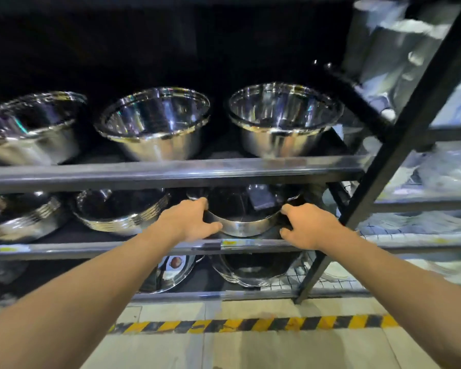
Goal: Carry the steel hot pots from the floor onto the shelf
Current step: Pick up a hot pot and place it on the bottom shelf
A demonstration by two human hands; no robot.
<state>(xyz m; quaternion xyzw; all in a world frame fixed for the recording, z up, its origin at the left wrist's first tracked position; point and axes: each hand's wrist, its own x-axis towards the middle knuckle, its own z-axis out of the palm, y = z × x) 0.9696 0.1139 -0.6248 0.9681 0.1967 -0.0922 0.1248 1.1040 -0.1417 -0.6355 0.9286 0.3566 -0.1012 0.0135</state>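
A shiny steel hot pot (244, 226) sits at the front of the middle shelf (104, 249), right of centre. My left hand (189, 222) grips its left rim, fingers over the edge and thumb along the wall. On the pot's right rim my right hand (308, 226) holds on in the same way. Another stack of steel pots (120, 211) stands just to the left on this shelf. Three larger steel pots (155, 123) line the shelf above.
The upper shelf's rail (171, 170) runs close above the held pot. A black diagonal brace (399, 145) crosses at the right, with wrapped goods behind it. More pots (253, 270) lie on the bottom shelf. A yellow-black tape strip (250, 324) marks the pale floor.
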